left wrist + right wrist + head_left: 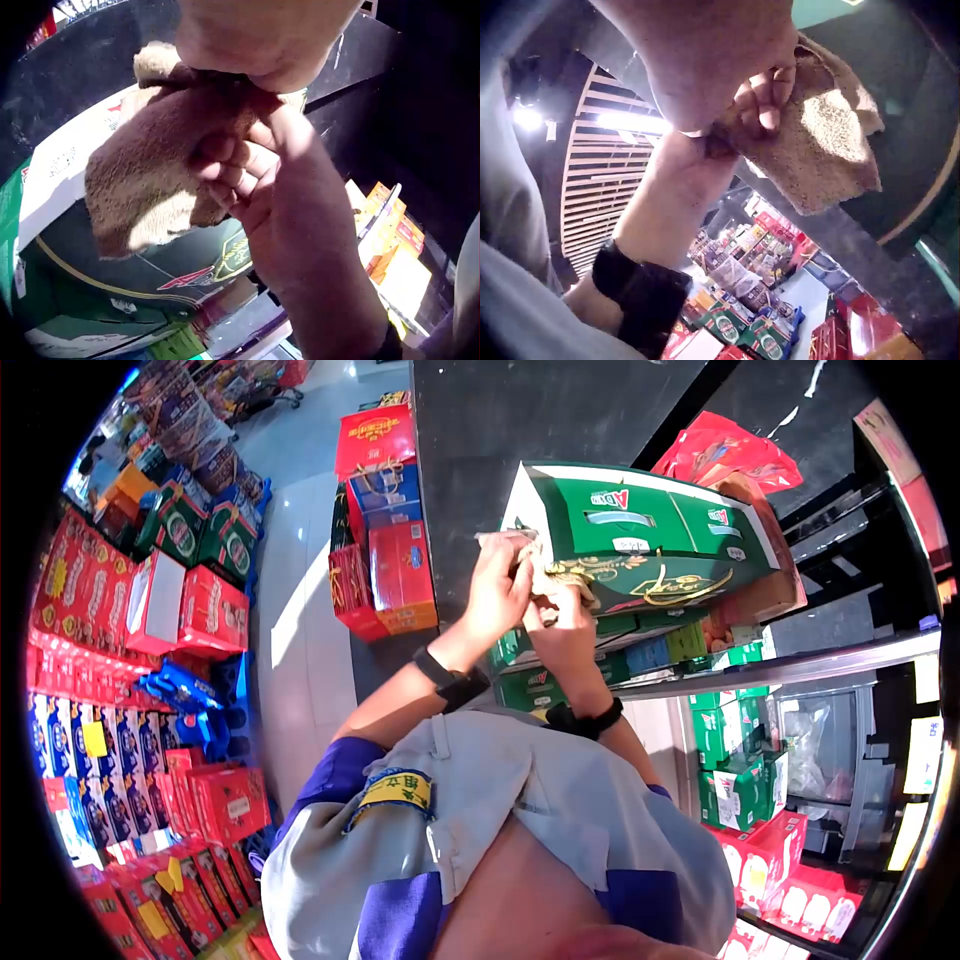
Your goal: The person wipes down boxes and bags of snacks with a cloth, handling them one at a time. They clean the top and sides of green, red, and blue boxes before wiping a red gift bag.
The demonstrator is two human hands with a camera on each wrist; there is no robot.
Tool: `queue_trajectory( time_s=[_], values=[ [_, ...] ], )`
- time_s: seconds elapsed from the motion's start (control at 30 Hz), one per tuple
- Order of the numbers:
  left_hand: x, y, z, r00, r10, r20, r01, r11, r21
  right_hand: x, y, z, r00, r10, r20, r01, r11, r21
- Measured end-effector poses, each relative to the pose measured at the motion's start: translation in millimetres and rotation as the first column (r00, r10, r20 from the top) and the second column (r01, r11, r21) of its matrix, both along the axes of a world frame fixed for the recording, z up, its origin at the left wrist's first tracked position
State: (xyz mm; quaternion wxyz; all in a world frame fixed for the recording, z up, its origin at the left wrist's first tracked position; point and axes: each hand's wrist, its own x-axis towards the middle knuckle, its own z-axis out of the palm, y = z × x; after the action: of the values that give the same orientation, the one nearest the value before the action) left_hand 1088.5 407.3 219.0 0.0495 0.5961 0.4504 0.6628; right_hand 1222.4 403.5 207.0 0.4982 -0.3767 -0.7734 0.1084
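Head view: your left hand (500, 588) and right hand (567, 638) are working close together, both gripping a tan cloth (139, 184) with bent fingers and leaving little opening; the left fingertips are partly hiding. The cloth is lying bunched between your hands, a loose flap hanging from the right-hand grip beside the near end of a green carton (655, 520). Beyond the grip, the carton is resting on a dark surface (470, 450), and a red bag (725, 452) is lying past it
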Motion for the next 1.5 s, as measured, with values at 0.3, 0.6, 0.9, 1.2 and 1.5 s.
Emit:
queue_trajectory(
  time_s=[0.3,0.6,0.9,1.2,1.5],
  values=[
    [-2.6,29.8,-6.5,0.999,-0.027,0.032,0.025,0.999,0.042,-10.7,-6.8,21.2,0.982,-0.112,0.152,0.118,0.993,-0.030],
    [-10.1,39.4,-53.5,0.963,-0.216,0.162,0.253,0.930,-0.267,-45.0,-25.5,45.2,0.855,-0.289,0.431,0.301,0.953,0.042],
    [-23.6,62.8,-10.3,0.982,-0.186,-0.040,0.183,0.980,-0.076,-55.5,-25.3,54.6,0.857,-0.351,0.377,0.402,0.914,-0.064],
    [-42.6,88.4,-77.5,0.917,-0.347,0.195,0.387,0.894,-0.228,-81.6,-19.6,3.8,0.923,-0.163,0.349,0.321,0.828,-0.461],
    [-52.7,116.1,-33.2,0.944,-0.303,0.130,0.319,0.939,-0.126,-96.5,-3.0,22.5,0.978,-0.160,0.134,0.199,0.902,-0.383]
  ],
)
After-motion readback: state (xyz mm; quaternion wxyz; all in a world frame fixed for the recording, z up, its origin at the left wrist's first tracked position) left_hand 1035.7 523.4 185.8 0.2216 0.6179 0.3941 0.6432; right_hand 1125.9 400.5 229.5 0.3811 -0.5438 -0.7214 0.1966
